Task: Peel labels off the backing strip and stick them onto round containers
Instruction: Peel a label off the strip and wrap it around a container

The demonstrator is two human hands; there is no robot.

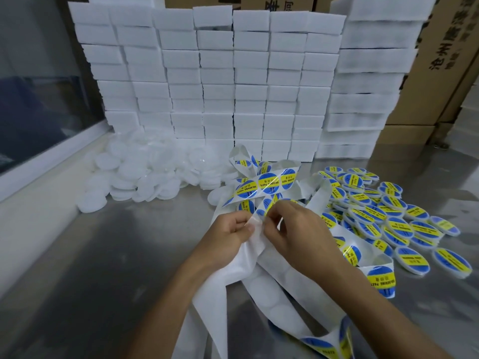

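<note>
Dim, cool overhead light; soft glare on the steel table (pixel 108 255); wide-angle bowing and blur at edges

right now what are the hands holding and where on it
Left hand grips the backing strip at its bare, peeled stretch; right hand pinches the edge of a label on it.

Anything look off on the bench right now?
Only the white backing strip: it lies tangled in twisted loops under both hands, left hand and right hand. Nothing looks spilled or damaged.

head view, downward, close over table (pixel 103 255)
</note>
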